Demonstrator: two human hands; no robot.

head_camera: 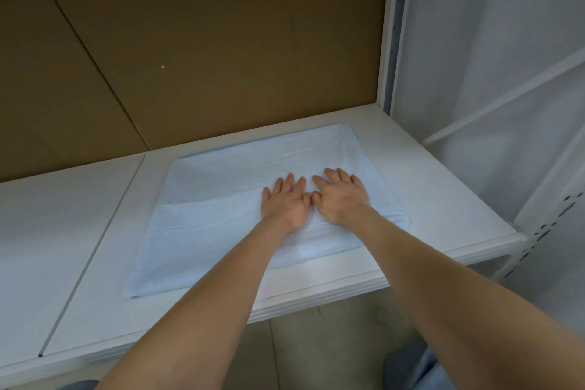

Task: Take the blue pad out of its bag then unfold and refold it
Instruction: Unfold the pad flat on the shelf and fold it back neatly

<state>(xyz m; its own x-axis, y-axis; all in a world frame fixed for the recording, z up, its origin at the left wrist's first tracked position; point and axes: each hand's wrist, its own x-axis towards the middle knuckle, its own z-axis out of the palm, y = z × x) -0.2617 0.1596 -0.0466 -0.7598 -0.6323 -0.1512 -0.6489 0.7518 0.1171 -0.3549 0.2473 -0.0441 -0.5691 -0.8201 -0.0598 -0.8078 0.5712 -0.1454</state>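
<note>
The left hand lies flat on the blue pad, with its fingers straight and a little spread, and it grips nothing. The right hand lies flat just beside it in the same way, palm down and holding nothing. The two thumbs meet in the middle, and all the fingers point away from the person, toward the back. Both hands rest on the right half of the pad. The pad lies flat on the white desk. Its long side seems to run from left to right along the desk, turned a little so that the left near corner comes closest to the person. A fold line runs across the pad from left to right, and it goes under the hands. The near part lies as a layer on top. The far edge of the pad is near the brown back board but does not touch it. The near edge sits close to the front edge of the desk. The right corner is near the right side of the desk, with a thin bare strip past it. To the left there is a wide bare part of the desk, with a dark seam running through it. A white post stands at the back right corner, and a white sheet hangs past it.
</note>
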